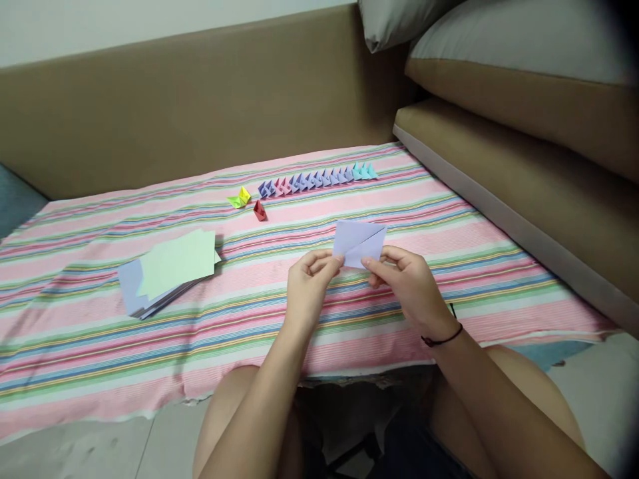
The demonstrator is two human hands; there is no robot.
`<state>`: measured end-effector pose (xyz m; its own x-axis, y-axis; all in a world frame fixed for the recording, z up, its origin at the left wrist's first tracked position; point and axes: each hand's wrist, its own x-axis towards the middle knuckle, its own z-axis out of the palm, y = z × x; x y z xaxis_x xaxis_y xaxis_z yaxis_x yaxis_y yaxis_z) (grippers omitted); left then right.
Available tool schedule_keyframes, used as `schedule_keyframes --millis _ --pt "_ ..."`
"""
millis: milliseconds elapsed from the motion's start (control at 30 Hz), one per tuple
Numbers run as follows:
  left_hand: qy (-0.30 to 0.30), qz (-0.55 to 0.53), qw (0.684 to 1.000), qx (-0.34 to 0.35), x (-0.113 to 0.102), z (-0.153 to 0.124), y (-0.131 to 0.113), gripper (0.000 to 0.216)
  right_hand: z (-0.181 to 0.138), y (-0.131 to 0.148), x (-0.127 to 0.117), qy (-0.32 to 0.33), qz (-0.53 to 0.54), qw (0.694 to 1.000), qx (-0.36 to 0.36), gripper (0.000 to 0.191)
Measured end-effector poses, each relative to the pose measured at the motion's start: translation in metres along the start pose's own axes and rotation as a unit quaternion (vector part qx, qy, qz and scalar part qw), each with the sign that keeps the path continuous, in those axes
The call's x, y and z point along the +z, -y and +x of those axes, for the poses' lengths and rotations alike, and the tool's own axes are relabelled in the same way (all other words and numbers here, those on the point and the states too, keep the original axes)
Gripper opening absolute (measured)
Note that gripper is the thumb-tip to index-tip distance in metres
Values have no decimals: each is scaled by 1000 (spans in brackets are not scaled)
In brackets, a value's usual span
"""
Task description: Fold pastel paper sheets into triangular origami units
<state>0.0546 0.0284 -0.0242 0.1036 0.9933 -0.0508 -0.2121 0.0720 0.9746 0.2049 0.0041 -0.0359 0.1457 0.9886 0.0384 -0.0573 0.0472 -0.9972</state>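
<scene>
A light purple sheet of folded paper (358, 241) is held up between both hands, with a slanting crease or folded edge across its face. My left hand (313, 274) pinches its lower left corner between thumb and fingers. At the lower right, my right hand (405, 279) grips the paper the same way, thumb on the near face; a dark cord bracelet circles that wrist. Fingers behind the paper are partly hidden. Beyond the hands runs a row of small folded paper pieces (319, 180) in purple, pink and turquoise.
To the left lies a stack of paper sheets (180, 263), pale green over purple. Near the row sit a red folded piece (259, 211) and yellow-green folded pieces (239, 198). A striped cloth (279, 293) covers the surface. Brown cushions (524, 173) rise at the right.
</scene>
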Motion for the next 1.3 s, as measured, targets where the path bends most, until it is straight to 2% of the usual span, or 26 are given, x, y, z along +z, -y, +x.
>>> schedule_keyframes --millis 67,133,300,567,767,933,1100,1300 --pt "58 9 998 9 -4 2 -4 35 0 1 -3 40 -34 999 -5 18" --pt "83 24 996 3 -7 3 -6 36 -1 2 -3 78 -53 996 -2 19" --pt "35 58 998 -3 -7 2 -3 22 -2 3 1 117 -26 993 -17 19" --pt "34 63 997 -5 -8 2 -6 22 1 8 -8 160 -59 985 -8 21" --pt "39 128 991 1 -19 5 -17 24 4 14 -21 166 -92 982 15 19" --pt "7 112 993 37 -28 7 -24 26 3 15 -25 162 -87 983 29 17" --pt "99 65 993 -10 -15 3 -15 45 3 12 -21 178 -81 981 13 18" --pt "71 96 993 3 -3 -1 -2 28 4 6 -13 149 -72 986 -8 19"
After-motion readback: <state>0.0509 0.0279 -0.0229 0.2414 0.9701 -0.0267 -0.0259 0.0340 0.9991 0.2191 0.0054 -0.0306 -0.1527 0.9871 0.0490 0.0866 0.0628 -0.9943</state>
